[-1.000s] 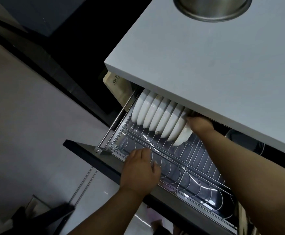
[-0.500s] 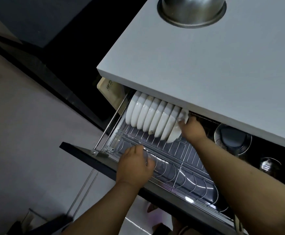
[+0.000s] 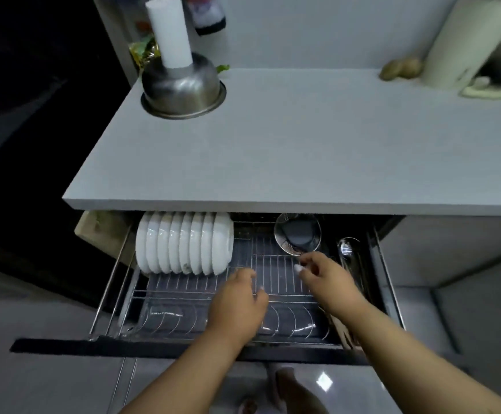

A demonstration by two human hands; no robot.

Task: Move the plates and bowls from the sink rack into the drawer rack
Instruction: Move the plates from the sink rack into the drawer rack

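Head view, the only one: drawer rack (image 3: 183, 288) pulled out under the worktop (image 3: 273, 144), with both hands over its wire floor. Stacked white plates (image 3: 183, 243) stand on edge in a tight row, their faces turned sideways, so the row's long axis runs left to right along the back of the rack. From the left hand (image 3: 237, 300) the row lies just beyond and to the left of the fingertips, near but apart; that hand hovers palm down over the middle wires, fingers loosely bent and holding nothing. The right hand (image 3: 327, 279) is farther from the plates, off to the row's right, with fingers (image 3: 298, 268) lightly curled and nothing visibly between them (a pale fingernail shows at the tip). Just past its fingertips sits a round mesh strainer (image 3: 298, 236), close but not touching, and a metal ladle (image 3: 346, 249) lies to their right. Curved plate slots at the front of the rack, under the left wrist, stand unfilled. The sink rack is out of view, so any remaining dishes cannot be counted. I judge the left hand the nearer one should the row need steadying.
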